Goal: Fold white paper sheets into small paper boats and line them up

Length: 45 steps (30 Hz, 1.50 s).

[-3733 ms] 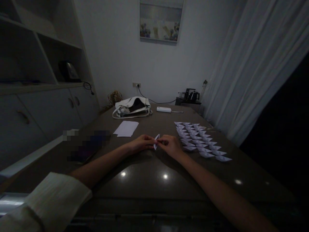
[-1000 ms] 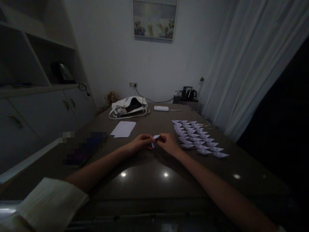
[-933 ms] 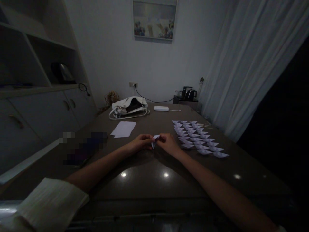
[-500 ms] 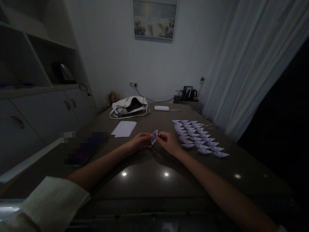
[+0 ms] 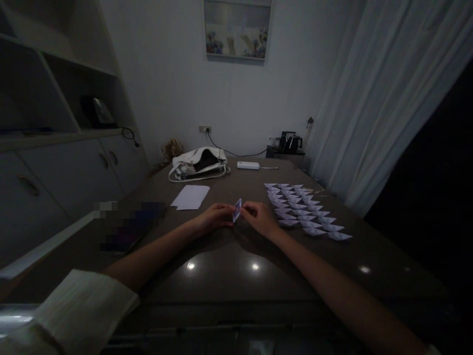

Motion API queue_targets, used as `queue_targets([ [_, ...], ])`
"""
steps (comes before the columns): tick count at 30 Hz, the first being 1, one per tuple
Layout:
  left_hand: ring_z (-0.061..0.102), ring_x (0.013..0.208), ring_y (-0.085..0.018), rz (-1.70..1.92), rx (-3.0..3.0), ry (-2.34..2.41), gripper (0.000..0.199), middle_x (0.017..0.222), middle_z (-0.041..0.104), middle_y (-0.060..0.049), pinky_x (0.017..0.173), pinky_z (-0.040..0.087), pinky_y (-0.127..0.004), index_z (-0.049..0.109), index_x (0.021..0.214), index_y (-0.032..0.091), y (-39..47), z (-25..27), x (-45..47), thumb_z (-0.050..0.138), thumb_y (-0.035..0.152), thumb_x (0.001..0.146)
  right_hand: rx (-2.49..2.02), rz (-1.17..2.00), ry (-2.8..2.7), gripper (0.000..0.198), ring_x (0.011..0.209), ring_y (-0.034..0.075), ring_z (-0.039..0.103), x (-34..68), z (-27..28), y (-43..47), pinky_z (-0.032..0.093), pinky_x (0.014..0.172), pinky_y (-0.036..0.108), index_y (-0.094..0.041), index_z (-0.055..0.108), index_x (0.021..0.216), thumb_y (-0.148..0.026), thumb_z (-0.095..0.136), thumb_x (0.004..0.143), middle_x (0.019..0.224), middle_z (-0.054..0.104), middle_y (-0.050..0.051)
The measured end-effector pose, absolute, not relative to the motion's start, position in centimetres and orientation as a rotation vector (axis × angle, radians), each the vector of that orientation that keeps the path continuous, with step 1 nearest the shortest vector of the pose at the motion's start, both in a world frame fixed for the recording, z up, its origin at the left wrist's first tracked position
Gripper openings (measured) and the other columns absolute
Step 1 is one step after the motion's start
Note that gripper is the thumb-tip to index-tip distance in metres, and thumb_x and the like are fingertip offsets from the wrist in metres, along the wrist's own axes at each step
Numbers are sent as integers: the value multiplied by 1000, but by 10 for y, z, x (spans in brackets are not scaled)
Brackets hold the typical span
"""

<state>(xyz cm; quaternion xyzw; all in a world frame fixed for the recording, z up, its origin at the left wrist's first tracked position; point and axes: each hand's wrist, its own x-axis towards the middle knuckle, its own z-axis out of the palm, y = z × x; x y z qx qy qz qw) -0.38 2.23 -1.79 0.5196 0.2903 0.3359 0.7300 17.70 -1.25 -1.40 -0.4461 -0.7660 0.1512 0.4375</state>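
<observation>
A small folded piece of white paper (image 5: pixel 237 211) is held up just above the middle of the table. My left hand (image 5: pixel 216 218) pinches its left side, with the fingers closed on it. From the other side my right hand (image 5: pixel 257 217) grips its right edge between thumb and fingertips. The paper's fine folds are too small and dark to make out. Right of my right hand, several folded paper boats (image 5: pixel 295 204) stand in slanting rows. A stack of white paper sheets (image 5: pixel 190 197) lies to the left, beyond my left hand.
A white handbag (image 5: pixel 199 164) stands open at the back of the dark table (image 5: pixel 221 281). Beside it lies a white power bank (image 5: pixel 248 165) with a short cable. A blurred-out dark object (image 5: pixel 133 227) is at the left. A white curtain (image 5: pixel 354 108) hangs on the right.
The folded paper looks slightly narrower, as if pressed flatter or turned. Both hands stay in nearly the same place and keep their hold on it.
</observation>
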Motion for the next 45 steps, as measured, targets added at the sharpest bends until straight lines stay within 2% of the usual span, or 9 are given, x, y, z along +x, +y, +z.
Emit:
queue_targets([
  [5, 60, 71, -12, 749, 1121, 648, 17, 79, 65, -6, 63, 52, -22, 69, 83, 10, 21, -16, -4, 69, 25, 74, -1105, 158, -1852, 19, 53, 10, 49, 181, -9, -15, 34, 51, 21, -16, 63, 77, -32, 56, 82, 65, 60, 0],
  [10, 60, 69, -11, 761, 1125, 669, 17, 78, 66, -7, 63, 51, -20, 70, 83, 9, 21, -16, -3, 69, 24, 74, -1114, -48, -1996, 17, 68, 14, 53, 181, -6, -20, 38, 64, 23, -20, 67, 92, -29, 60, 80, 71, 58, 1],
  [18, 58, 71, -11, 737, 1178, 668, 20, 78, 64, -6, 65, 50, -20, 69, 79, 10, 19, -15, -2, 75, 25, 68, -1180, -132, -2062, 13, 68, 14, 52, 180, -7, -24, 35, 62, 24, -21, 68, 88, -28, 59, 83, 70, 56, 1],
  [26, 57, 74, -11, 712, 1203, 656, 23, 81, 63, -5, 67, 50, -21, 69, 82, 9, 19, -15, -3, 76, 25, 67, -1126, -56, -2047, 10, 67, 13, 53, 178, -5, -24, 35, 62, 23, -19, 68, 80, -25, 59, 82, 68, 57, 1],
  [32, 59, 68, -12, 714, 1129, 667, 20, 76, 64, -6, 64, 50, -22, 68, 78, 8, 21, -16, -3, 74, 25, 68, -1100, 116, -1784, 19, 54, 11, 46, 184, -6, -13, 35, 54, 23, -16, 66, 90, -30, 56, 82, 67, 60, 1],
  [37, 59, 67, -12, 650, 1126, 598, 19, 75, 66, -7, 67, 49, -21, 69, 74, 7, 17, -12, -3, 75, 22, 66, -1116, 253, -1836, 17, 53, 10, 47, 188, -7, -7, 33, 51, 22, -16, 70, 76, -28, 58, 78, 66, 63, 1],
  [40, 59, 66, -11, 652, 1133, 620, 16, 74, 65, -7, 66, 48, -20, 68, 73, 7, 16, -9, -4, 74, 21, 67, -1131, 382, -1803, 18, 53, 10, 48, 188, -9, -4, 34, 51, 21, -14, 69, 74, -29, 58, 76, 64, 64, 1],
  [45, 59, 69, -10, 622, 1147, 667, 25, 80, 64, -6, 67, 47, -19, 66, 85, 9, 18, -11, -6, 75, 24, 68, -1130, 520, -1682, 18, 53, 11, 50, 190, -14, 5, 36, 51, 21, -13, 67, 68, -29, 59, 71, 60, 62, 1],
])
